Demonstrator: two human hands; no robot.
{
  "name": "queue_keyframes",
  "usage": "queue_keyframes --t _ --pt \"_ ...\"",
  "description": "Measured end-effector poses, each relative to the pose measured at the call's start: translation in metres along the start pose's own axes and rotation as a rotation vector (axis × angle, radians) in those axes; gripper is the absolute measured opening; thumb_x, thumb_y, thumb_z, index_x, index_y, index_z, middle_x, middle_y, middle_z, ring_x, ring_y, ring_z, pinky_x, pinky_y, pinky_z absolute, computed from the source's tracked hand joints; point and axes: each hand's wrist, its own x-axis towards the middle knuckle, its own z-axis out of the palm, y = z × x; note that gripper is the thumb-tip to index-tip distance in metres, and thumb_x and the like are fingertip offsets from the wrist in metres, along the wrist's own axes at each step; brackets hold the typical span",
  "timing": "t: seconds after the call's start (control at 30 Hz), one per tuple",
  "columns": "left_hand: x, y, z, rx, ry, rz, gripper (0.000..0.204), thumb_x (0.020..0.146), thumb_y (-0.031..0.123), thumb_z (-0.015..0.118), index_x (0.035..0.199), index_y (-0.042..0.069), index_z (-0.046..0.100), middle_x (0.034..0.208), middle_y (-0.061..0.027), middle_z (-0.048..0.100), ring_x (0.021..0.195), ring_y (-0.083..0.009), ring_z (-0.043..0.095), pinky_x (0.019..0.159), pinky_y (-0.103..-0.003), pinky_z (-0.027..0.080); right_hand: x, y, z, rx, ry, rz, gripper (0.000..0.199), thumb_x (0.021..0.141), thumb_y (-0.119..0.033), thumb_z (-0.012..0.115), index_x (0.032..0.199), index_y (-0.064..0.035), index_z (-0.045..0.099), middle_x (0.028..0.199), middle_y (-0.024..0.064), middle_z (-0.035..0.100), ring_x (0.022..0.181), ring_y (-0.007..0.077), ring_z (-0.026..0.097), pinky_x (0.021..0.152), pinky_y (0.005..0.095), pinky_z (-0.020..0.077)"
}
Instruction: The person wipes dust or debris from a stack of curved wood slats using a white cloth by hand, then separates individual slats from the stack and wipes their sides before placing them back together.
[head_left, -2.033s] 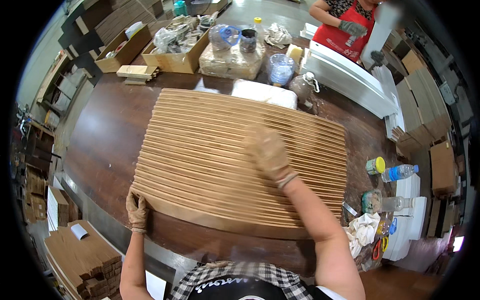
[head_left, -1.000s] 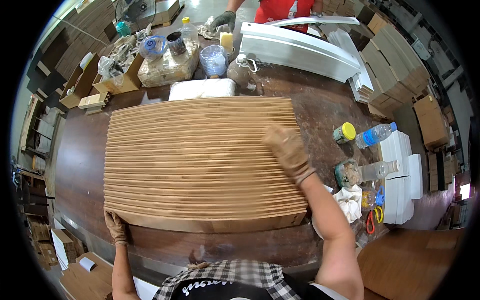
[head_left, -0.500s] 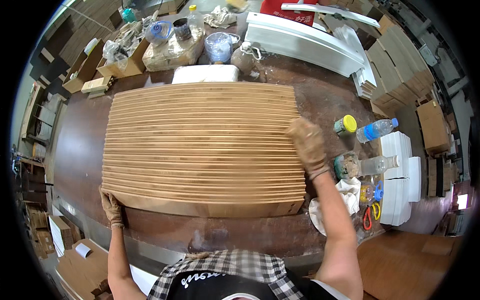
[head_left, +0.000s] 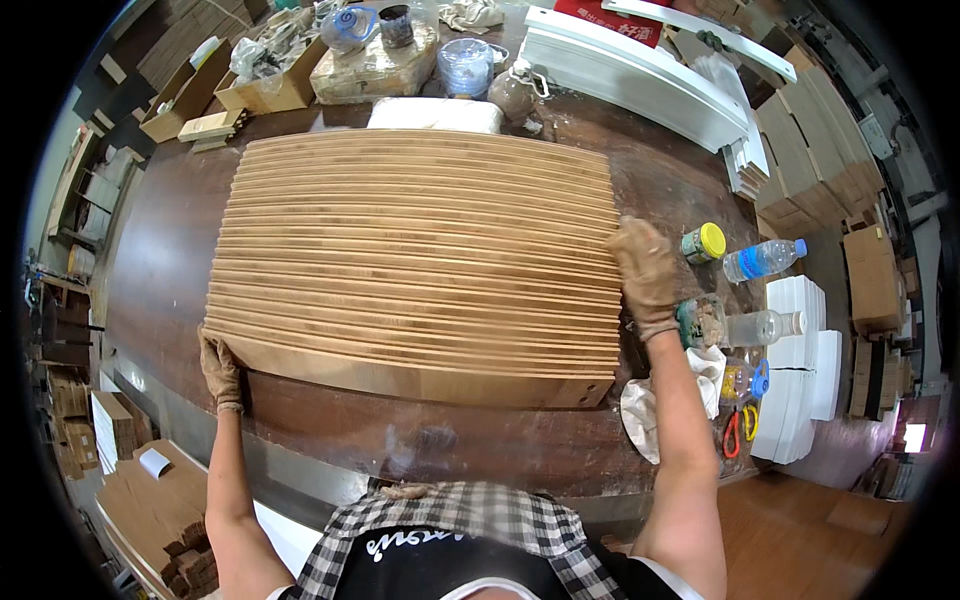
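Note:
A wide stack of light-brown wooden boards (head_left: 420,255) stands on edge, row behind row, on the dark table (head_left: 160,270). Their long edges face up. My left hand (head_left: 219,374), in a tan work glove, grips the near left corner of the stack, with the thumb and fingers about the front board's end. On the other side, my right hand (head_left: 645,270), gloved alike, lies against the boards' right ends. Its fingers are bent toward the boards and blurred, so their exact pose is unclear. The front board shows small dark holes near its right end.
Right of the stack are a yellow-lidded jar (head_left: 703,243), a water bottle (head_left: 765,261), a white cloth (head_left: 640,410) and scissors (head_left: 732,434). White panels (head_left: 640,80) lie at the back right. Behind the stack sit a white package (head_left: 435,114), a jug (head_left: 514,91) and open cartons (head_left: 268,92).
My right hand has come off the top of the boards to their right ends. The stack sits higher in the view. My left hand stays at the near left corner.

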Motion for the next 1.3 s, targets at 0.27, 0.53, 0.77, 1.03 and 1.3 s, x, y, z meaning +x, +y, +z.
queue_keyframes --t 0.27,0.53,0.77,1.03,1.3 --pt "0.001 0.005 0.005 0.046 0.025 0.031 0.071 0.101 0.048 0.054 0.151 -0.001 0.038 0.148 -0.0227 0.050 0.138 -0.0371 0.046 0.114 -0.041 0.034 0.060 -0.174 0.025 0.603 -0.031 0.032 0.029 0.100 -0.024 0.060 0.126 -0.0118 0.065 0.126 0.0163 0.063 0.110 0.0305 0.060 0.095 0.0435 0.0510" --pt "-0.004 0.018 -0.001 0.106 0.011 0.015 0.070 0.100 0.049 0.052 0.149 0.001 0.041 0.136 -0.0255 0.057 0.126 -0.0423 0.053 0.105 -0.046 0.042 0.050 -0.064 0.034 0.105 0.003 -0.035 0.033 0.103 -0.027 0.055 0.126 -0.0050 0.062 0.122 0.0166 0.063 0.109 0.0343 0.060 0.100 0.0450 0.0476" --pt "-0.004 0.036 -0.001 0.084 0.022 0.026 0.068 0.099 0.049 0.055 0.148 0.005 0.043 0.132 -0.0244 0.059 0.123 -0.0417 0.055 0.104 -0.047 0.043 0.102 -0.227 0.052 0.585 0.028 -0.120 0.031 0.098 -0.019 0.059 0.127 -0.0087 0.059 0.122 0.0161 0.060 0.108 0.0330 0.058 0.091 0.0432 0.0502" --pt "-0.008 0.029 -0.007 0.072 0.041 0.067 0.066 0.097 0.045 0.061 0.148 0.006 0.045 0.132 -0.0231 0.059 0.122 -0.0402 0.056 0.104 -0.046 0.044 0.085 -0.129 0.062 0.299 -0.003 0.074 0.027 0.100 -0.025 0.060 0.124 -0.0139 0.063 0.117 0.0145 0.062 0.107 0.0322 0.058 0.090 0.0449 0.0498" --pt "-0.008 0.040 -0.005 0.062 0.055 0.061 0.067 0.096 0.047 0.062 0.146 0.004 0.048 0.129 -0.0227 0.060 0.119 -0.0392 0.056 0.103 -0.045 0.044 0.141 -0.291 0.082 0.479 -0.027 -0.171 0.031 0.094 -0.022 0.065 0.124 -0.0117 0.064 0.122 0.0136 0.062 0.103 0.0280 0.059 0.087 0.0410 0.0516"
